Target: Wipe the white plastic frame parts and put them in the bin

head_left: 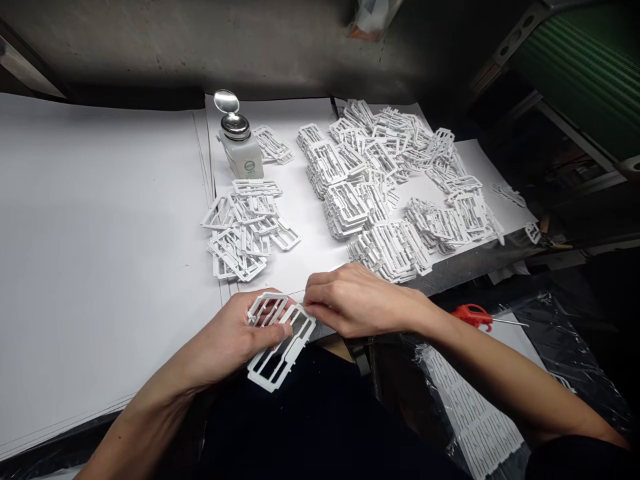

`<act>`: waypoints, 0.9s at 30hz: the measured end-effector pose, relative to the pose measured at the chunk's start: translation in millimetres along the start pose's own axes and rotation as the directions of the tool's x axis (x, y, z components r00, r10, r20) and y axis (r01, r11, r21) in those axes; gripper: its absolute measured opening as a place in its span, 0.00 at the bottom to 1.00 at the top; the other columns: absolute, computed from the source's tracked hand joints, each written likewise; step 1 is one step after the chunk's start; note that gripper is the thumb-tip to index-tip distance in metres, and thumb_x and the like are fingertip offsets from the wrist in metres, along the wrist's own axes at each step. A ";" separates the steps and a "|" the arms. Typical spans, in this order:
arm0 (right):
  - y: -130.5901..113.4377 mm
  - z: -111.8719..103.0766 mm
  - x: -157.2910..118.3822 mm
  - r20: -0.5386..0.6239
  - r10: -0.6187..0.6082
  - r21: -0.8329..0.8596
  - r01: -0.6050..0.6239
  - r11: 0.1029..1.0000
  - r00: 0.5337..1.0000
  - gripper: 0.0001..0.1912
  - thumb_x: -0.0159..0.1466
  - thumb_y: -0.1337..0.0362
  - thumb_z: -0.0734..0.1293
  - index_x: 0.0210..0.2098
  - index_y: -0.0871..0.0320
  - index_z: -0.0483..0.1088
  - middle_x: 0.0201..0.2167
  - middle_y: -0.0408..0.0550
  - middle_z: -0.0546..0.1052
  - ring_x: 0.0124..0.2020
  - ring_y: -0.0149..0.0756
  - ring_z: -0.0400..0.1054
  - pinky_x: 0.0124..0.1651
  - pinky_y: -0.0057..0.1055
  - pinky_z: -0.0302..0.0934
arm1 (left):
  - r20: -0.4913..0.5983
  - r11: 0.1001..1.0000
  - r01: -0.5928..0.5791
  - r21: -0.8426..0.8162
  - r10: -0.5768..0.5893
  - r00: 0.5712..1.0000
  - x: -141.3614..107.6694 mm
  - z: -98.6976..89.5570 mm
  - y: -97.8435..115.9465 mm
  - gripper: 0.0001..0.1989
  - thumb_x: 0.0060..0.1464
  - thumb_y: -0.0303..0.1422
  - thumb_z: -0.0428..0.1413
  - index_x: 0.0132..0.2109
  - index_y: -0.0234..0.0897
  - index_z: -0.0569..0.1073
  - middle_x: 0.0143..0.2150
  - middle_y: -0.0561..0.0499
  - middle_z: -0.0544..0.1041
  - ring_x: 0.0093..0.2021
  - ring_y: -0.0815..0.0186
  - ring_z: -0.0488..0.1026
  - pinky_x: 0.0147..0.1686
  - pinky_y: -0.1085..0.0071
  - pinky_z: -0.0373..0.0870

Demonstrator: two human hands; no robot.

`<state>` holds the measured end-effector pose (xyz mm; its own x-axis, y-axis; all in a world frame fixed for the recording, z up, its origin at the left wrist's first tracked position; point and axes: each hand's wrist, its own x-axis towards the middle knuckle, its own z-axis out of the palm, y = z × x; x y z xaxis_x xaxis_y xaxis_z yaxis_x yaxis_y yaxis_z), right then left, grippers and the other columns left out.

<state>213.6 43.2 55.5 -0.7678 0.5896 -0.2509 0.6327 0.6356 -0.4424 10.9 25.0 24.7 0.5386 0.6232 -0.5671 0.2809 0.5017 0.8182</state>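
Observation:
Both my hands are at the bottom middle of the view, holding a white moulded plastic frame (280, 340) with long slotted openings. My left hand (225, 340) grips its lower part, thumb lying across the bars. My right hand (350, 300) pinches the frame's upper right corner between its fingertips. Just beyond my hands lies a loose heap of similar white frames (245, 230). Much larger piles of them (360, 187) spread to the right of it, on white sheets.
A white dispenser bottle (241, 150) with a steel pump and raised lid stands at the back. A broad white sheet (100, 233) covers the left side. At the lower right are a red-handled tool (470, 315) and clear plastic wrap (475, 413) over white moulded strips.

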 end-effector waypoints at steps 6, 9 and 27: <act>-0.7 -0.1 -0.1 -0.010 -0.012 -0.043 0.012 0.999 1.000 0.11 0.67 0.67 0.59 0.29 0.62 0.68 0.30 0.45 0.70 0.26 0.31 0.62 0.27 0.28 0.44 | -0.003 1.000 -0.011 -0.007 0.011 1.000 -0.9 -0.5 1.5 0.07 0.49 0.33 0.56 0.30 0.36 0.64 0.25 0.58 0.60 0.26 0.72 0.55 0.25 0.75 0.55; -0.2 0.8 -0.4 -0.018 -0.012 -0.043 0.011 0.999 1.000 0.11 0.67 0.66 0.59 0.29 0.61 0.67 0.30 0.45 0.69 0.26 0.32 0.62 0.28 0.28 0.44 | -0.007 1.000 -0.013 -0.018 0.013 1.000 -1.4 -1.0 0.9 0.08 0.49 0.32 0.56 0.29 0.36 0.63 0.24 0.58 0.59 0.25 0.73 0.55 0.24 0.76 0.54; 3.3 8.1 -4.6 -0.078 0.049 -0.014 -0.050 0.999 0.996 0.08 0.65 0.69 0.63 0.29 0.63 0.67 0.30 0.44 0.69 0.27 0.30 0.63 0.29 0.26 0.49 | -0.081 0.996 -0.029 -0.087 0.022 0.996 -2.6 -1.5 -4.8 0.10 0.48 0.34 0.57 0.27 0.36 0.63 0.23 0.58 0.60 0.23 0.73 0.55 0.22 0.77 0.54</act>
<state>218.4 38.5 48.2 -0.7259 0.6568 -0.2043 0.6715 0.6123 -0.4174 6.9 21.9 22.1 0.4786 0.6806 -0.5548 0.1948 0.5338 0.8229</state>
